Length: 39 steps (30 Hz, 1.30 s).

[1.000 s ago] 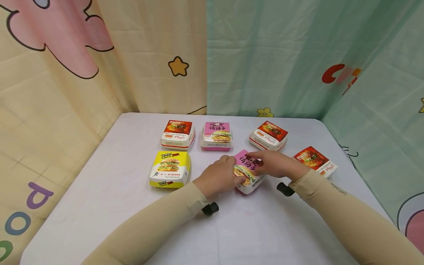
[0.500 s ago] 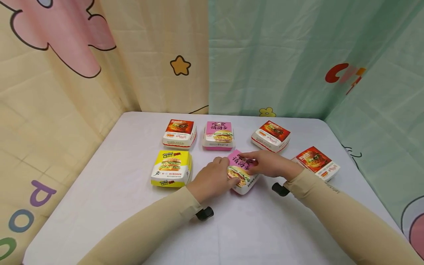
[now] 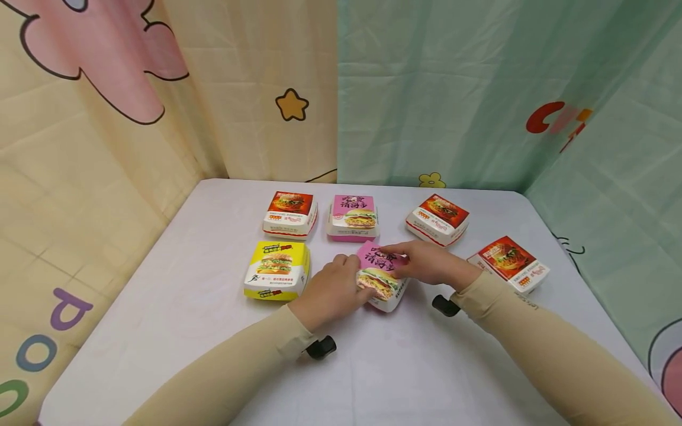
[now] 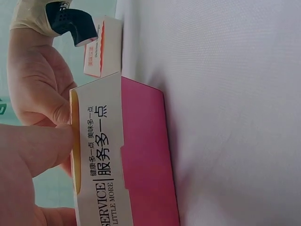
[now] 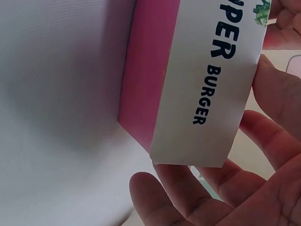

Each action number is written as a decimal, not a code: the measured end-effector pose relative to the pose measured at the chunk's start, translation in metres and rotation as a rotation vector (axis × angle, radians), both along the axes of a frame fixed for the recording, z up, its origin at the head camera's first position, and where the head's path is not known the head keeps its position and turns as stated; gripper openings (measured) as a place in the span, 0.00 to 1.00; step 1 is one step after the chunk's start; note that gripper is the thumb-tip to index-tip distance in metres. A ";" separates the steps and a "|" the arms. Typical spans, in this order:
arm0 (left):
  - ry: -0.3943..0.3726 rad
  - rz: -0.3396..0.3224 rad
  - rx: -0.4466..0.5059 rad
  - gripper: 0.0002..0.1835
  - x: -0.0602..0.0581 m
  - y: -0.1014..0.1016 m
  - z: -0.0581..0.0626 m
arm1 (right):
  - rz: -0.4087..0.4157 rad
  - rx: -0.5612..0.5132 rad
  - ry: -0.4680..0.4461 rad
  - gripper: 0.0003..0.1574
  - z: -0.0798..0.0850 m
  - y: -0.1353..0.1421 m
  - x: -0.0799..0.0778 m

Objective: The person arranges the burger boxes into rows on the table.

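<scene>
A pink and white burger box (image 3: 379,283) lies turned at an angle on the white table, lid closed. My left hand (image 3: 331,291) holds its left side, with the thumb at the near left corner. From the right, my right hand (image 3: 428,264) grips the box, thumb over the lid and fingers behind the far edge. In the left wrist view the pink base (image 4: 146,155) sits low at the tablecloth, and the left thumb (image 4: 51,148) rests along the lid's edge. "BURGER" lettering shows on the side wall (image 5: 202,89) in the right wrist view, with the right fingers (image 5: 183,188) around its corner.
Behind stand a red and white box (image 3: 290,214), a second pink box (image 3: 353,218) and another red box (image 3: 438,219). A yellow box (image 3: 277,270) is left of my left hand; a third red box (image 3: 508,264) lies by my right wrist. Curtains (image 3: 426,89) border the table.
Both hands have shifted the pink burger box leftward along the table, below the second pink box. The other boxes keep their places; the head view has turned slightly.
</scene>
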State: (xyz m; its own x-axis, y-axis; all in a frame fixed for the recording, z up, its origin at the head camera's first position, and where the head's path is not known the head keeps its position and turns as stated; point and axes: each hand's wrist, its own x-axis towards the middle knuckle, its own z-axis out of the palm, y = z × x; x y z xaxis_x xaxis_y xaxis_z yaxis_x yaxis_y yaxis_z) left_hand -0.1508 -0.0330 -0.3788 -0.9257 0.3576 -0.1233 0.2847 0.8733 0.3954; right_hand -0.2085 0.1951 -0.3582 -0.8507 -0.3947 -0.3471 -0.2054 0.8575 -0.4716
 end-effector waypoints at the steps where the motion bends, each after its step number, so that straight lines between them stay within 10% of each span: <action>1: -0.003 0.003 0.001 0.38 0.000 -0.001 0.000 | 0.000 0.001 -0.001 0.39 0.000 -0.001 0.000; 26: -0.171 0.113 0.180 0.43 -0.007 -0.014 -0.005 | 0.035 0.001 -0.004 0.38 0.002 -0.017 -0.005; 39: -0.181 0.168 0.195 0.43 -0.007 -0.017 -0.006 | -0.009 0.028 0.283 0.26 -0.009 -0.014 0.012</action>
State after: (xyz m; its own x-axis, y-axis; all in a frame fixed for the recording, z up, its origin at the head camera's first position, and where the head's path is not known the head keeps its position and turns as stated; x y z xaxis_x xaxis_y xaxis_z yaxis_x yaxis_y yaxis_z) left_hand -0.1581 -0.0502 -0.3847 -0.9431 0.2348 -0.2355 0.0528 0.8049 0.5910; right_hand -0.1968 0.1809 -0.3674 -0.9188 -0.3801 -0.1063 -0.3176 0.8720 -0.3725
